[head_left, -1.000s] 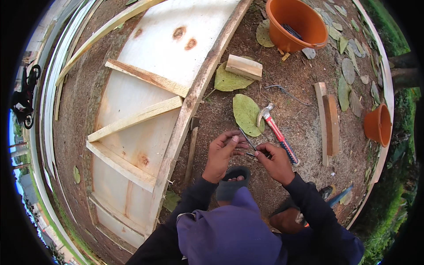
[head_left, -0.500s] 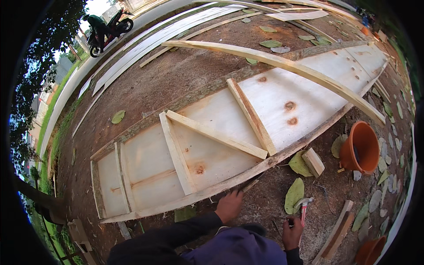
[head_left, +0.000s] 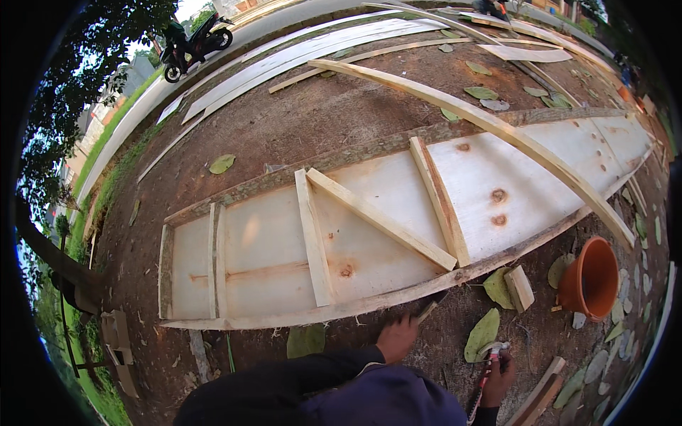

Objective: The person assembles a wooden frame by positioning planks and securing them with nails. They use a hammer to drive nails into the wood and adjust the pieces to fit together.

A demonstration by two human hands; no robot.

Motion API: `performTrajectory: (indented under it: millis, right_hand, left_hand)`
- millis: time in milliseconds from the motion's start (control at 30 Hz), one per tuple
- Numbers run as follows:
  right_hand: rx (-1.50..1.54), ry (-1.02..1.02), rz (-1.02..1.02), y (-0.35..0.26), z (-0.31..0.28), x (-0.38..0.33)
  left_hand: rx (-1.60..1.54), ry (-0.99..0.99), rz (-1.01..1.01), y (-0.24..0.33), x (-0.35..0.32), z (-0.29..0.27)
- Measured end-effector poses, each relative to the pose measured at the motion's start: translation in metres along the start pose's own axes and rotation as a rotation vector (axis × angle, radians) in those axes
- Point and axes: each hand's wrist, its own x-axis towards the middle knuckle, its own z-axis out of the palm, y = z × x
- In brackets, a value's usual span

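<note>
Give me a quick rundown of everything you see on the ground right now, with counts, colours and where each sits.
Plywood panel: one, pale, framed with battens, centre.
Bent strip: one, pale wood, arching over the panel's right part.
Bucket: one, orange, right, on its side.
Wood block: one, pale, left of the bucket.
Long boards: several, pale, far side.
Motorbike: one, dark, top left.
Dry leaves: many, green, scattered on the dirt.
Left hand: at the panel's near edge.
Right hand: grip on a red-handled hammer.
</note>
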Motion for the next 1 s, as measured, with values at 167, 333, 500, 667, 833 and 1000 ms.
performTrajectory:
  millis: [167, 333, 500, 667, 833, 1000]
  right_hand:
    - [0.034, 0.074, 0.07, 0.007, -0.015, 0.008]
    - [0.157, 0.175, 0.199, 0.008, -0.036, 0.007]
    - [0.313, 0.168, 0.281, -0.013, -0.021, 0.026]
    - [0.382, 0.23, 0.328, -0.019, -0.064, 0.024]
    - [0.422, 0.299, 0.281, -0.01, -0.083, 0.022]
    - [0.438, 0.352, 0.147, -0.05, -0.111, 0.038]
  left_hand:
    - [-0.533, -0.076, -0.189, 0.006, -0.002, 0.012]
    - [-0.636, -0.091, -0.205, 0.047, 0.023, -0.016]
    - [-0.612, -0.079, -0.153, 0.026, 0.011, 0.009]
    - [-0.464, -0.079, 0.114, 0.044, 0.016, 0.014]
    - [-0.403, -0.078, 0.145, 0.035, 0.019, 0.022]
    - [-0.297, -0.134, 0.178, 0.036, 0.037, 0.013]
